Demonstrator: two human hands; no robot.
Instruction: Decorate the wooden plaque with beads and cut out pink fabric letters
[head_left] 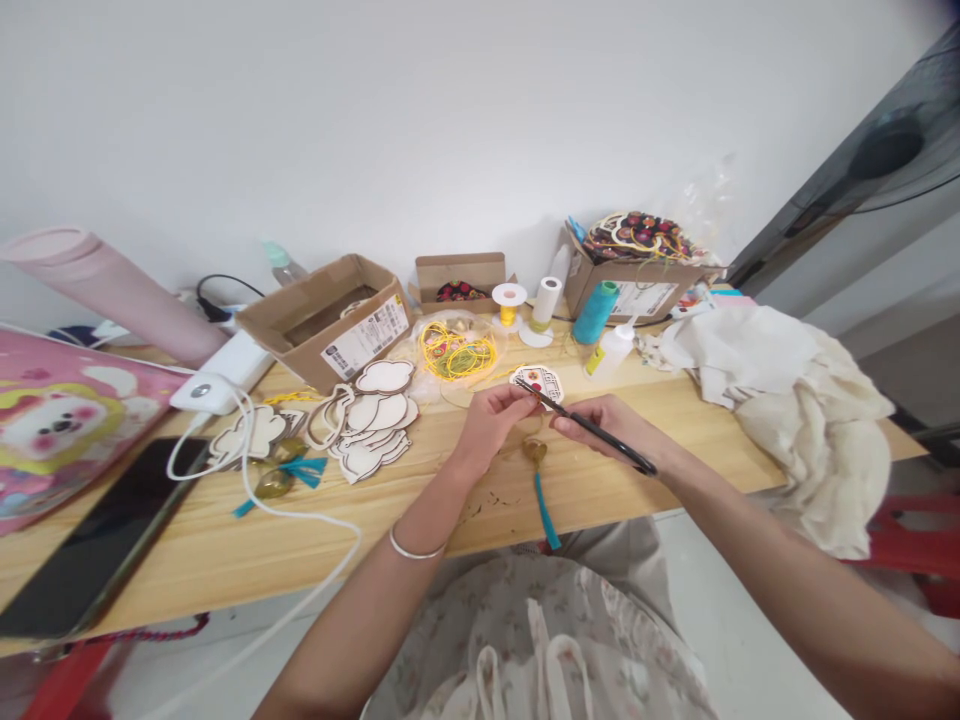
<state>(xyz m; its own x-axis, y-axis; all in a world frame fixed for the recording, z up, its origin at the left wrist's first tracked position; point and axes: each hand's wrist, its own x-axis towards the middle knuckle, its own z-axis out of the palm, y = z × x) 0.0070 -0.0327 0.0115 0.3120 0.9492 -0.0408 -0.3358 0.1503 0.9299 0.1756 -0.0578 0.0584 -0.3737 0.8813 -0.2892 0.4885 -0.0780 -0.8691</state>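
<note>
My right hand (pixel 592 422) is closed around a long, slim black tool (pixel 611 442), tweezers or a pen; I cannot tell which. Its thin end reaches left to the fingertips of my left hand (pixel 495 418). Those fingers are pinched together, and what they hold is too small to make out. Just behind the fingertips is a white cut-out piece (pixel 551 382) with dark lines and red spots, partly covered by the tool. Below, between my hands, a gold bell (pixel 535 451) lies on the wooden table with a teal tassel (pixel 547 515) running toward the front edge.
White cloud-shaped pieces (pixel 375 412) are piled at left, near more bells with teal ribbon (pixel 304 468). Behind stand an open carton (pixel 341 330), yellow cord (pixel 457 350), thread spools (pixel 598 312), a glue bottle (pixel 611 352) and a full box (pixel 637 295). Cream cloth (pixel 787 400) drapes at right; a phone (pixel 105 540) lies left.
</note>
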